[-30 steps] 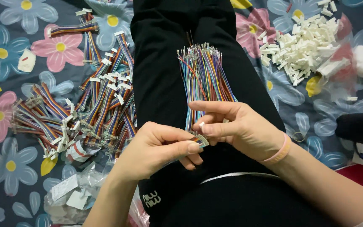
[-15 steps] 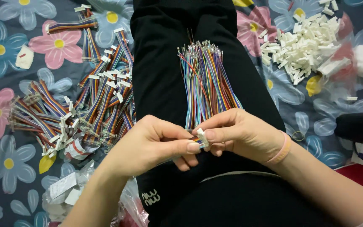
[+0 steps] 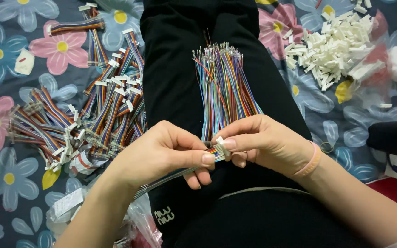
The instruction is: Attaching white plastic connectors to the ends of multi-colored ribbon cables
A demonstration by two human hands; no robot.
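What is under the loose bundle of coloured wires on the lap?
The loose wire bundle lies on black trousers, which show all around it. Its near end passes behind the right hand and left hand, so that part is hidden.

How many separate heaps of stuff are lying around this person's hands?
3: finished ribbon cables on the flowered cloth at left, loose coloured wires on the black lap, white plastic connectors at upper right. More may lie beyond the picture's edges.

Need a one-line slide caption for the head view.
Left hand and right hand pinch a white connector on rainbow wires, over a lap.
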